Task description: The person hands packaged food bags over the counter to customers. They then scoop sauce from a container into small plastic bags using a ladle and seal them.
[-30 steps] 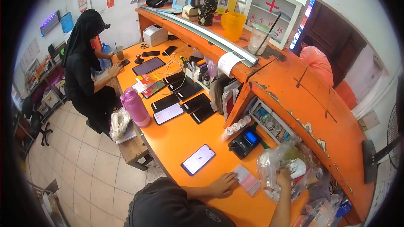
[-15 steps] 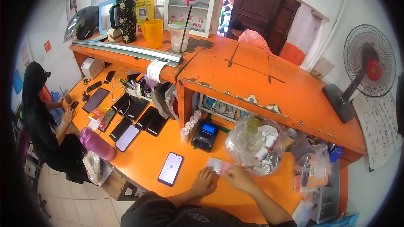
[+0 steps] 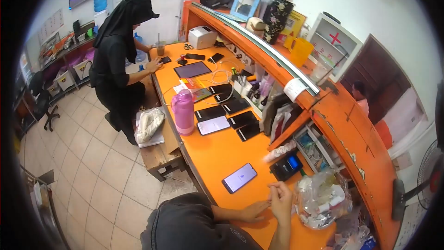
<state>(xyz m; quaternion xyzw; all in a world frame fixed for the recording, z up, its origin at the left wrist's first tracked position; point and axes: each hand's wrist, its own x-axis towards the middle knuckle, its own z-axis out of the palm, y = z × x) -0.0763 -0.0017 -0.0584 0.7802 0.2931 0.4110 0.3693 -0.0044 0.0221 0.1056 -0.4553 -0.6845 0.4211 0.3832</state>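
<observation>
My left hand [image 3: 255, 211] rests low over the orange desk [image 3: 208, 157], fingers stretched toward my other hand. Just right of it my right hand [image 3: 281, 200] is raised, its fingers bent together; whatever is between them is too small to make out. A lit phone [image 3: 239, 178] lies above my left hand. The black device with a blue screen [image 3: 286, 166] stands beyond my right hand. A clear plastic bag [image 3: 322, 200] with white wads in it sits to the right. The small clear and pink packet is not visible.
Several dark phones [image 3: 243, 119] and a white-screened phone [image 3: 213, 125] lie farther back, beside a pink flask [image 3: 183, 112]. A person in black [image 3: 120, 60] works at the far left end. An orange raised counter [image 3: 356, 143] borders the right.
The view has swung left again after turning right. My right hand has gone from the plastic bag to beside my left hand and now rises off the desk. The packet has dropped out of sight.
</observation>
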